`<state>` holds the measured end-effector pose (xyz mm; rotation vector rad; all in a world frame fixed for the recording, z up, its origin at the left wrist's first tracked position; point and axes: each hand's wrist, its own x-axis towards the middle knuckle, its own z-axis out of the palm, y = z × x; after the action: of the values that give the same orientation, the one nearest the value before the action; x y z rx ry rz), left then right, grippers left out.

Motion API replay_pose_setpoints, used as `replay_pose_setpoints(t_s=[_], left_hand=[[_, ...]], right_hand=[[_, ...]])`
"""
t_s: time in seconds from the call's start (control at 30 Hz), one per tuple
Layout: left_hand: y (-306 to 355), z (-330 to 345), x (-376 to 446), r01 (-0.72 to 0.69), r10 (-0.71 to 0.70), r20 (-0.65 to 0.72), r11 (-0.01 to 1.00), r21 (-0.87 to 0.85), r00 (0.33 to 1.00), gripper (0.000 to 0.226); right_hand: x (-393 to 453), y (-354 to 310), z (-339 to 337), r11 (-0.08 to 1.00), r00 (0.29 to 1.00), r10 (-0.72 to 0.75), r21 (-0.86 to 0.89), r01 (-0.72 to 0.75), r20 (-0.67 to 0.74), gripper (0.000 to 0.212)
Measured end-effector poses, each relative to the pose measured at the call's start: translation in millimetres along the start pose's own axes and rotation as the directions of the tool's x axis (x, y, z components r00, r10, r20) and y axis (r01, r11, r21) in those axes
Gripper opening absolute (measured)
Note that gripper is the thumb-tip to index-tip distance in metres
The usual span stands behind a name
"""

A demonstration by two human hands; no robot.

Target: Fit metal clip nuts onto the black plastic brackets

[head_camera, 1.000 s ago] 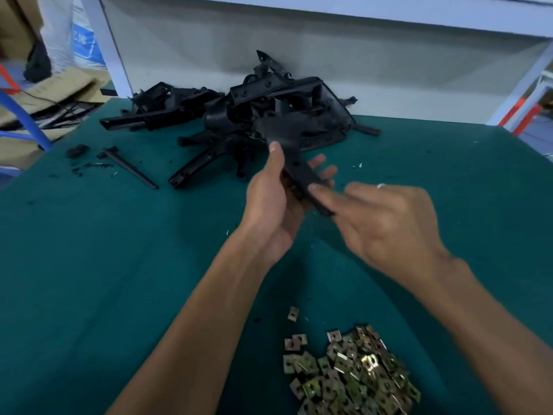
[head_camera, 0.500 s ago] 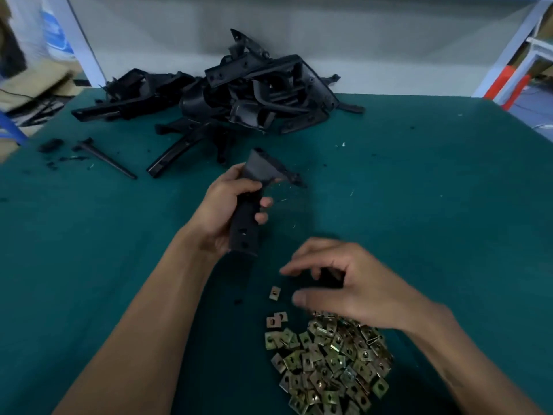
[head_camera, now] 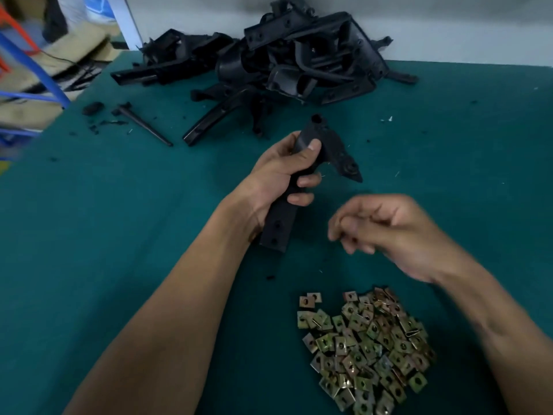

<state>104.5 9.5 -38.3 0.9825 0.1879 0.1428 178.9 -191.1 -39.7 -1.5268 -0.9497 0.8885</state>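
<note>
bracket, black plastic, long, holed [head_camera: 276,227]: gripped mid-length by left hand [head_camera: 281,175] above green table [head_camera: 119,235]. right hand [head_camera: 386,229] blurred, fingers curled; contents cannot tell. brass-coloured metal clip nuts [head_camera: 365,348] heaped nearby. advice: steady holed end, slide nut on squarely.

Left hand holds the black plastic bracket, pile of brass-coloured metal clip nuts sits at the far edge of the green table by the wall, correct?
Not quite. The left hand does hold the black plastic bracket, but the pile of brass-coloured metal clip nuts sits at the near edge of the green table, just under the right hand. What lies by the wall is the heap of black plastic brackets. The head view shows this.
</note>
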Motion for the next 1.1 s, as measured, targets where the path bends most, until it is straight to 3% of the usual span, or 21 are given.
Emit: replay_pose_setpoints(t_s=[0.03, 0.1, 0.23, 0.33, 0.63, 0.8, 0.87, 1.1], left_hand=[[-0.1, 0.0, -0.6, -0.010, 0.009, 0.011, 1.000, 0.025, 1.000, 0.016], [0.0, 1.7, -0.9, -0.017, 0.015, 0.025, 0.998, 0.059, 1.000, 0.010], [-0.6, 1.6, 1.0, -0.041, 0.044, -0.035, 0.996, 0.077, 0.998, 0.020], [0.0, -3.3, 3.5, -0.060, 0.063, -0.047, 0.996, 0.063, 0.997, 0.018], [-3.8, -3.9, 2.2, -0.019, -0.008, 0.137, 0.982, 0.189, 0.991, 0.020], [-7.8, 0.2, 1.6, -0.048, 0.002, 0.163, 0.959, 0.278, 0.987, 0.018], [-7.5, 0.8, 1.9, -0.051, 0.000, 0.172, 0.955, 0.293, 0.985, 0.019], [-7.6, 2.7, 0.4, -0.064, 0.021, 0.136, 0.947, 0.315, 0.990, 0.016]], right_hand=[[2.4, -1.7, -6.8, 0.979, 0.998, 0.029, 0.202, -0.019, -0.049, 0.008], [11.7, -2.2, -14.0, 0.905, 0.975, 0.079, 0.425, 0.016, -0.207, 0.011], [34.6, -0.9, -11.8, 0.812, 0.914, 0.118, 0.567, 0.136, -0.389, 0.017], [40.5, 2.6, -15.2, 0.762, 0.918, 0.144, 0.633, 0.135, -0.369, 0.007], [41.9, 0.7, -19.5, 0.546, 0.926, 0.149, 0.810, 0.214, -0.345, 0.014], [41.3, 0.5, -16.9, 0.452, 0.952, 0.135, 0.872, 0.187, -0.274, 0.022], [41.9, 0.4, -17.0, 0.451, 0.952, 0.138, 0.873, 0.184, -0.272, 0.023], [45.1, 2.5, -7.0, 0.639, 0.910, 0.188, 0.750, 0.173, -0.370, 0.021]])
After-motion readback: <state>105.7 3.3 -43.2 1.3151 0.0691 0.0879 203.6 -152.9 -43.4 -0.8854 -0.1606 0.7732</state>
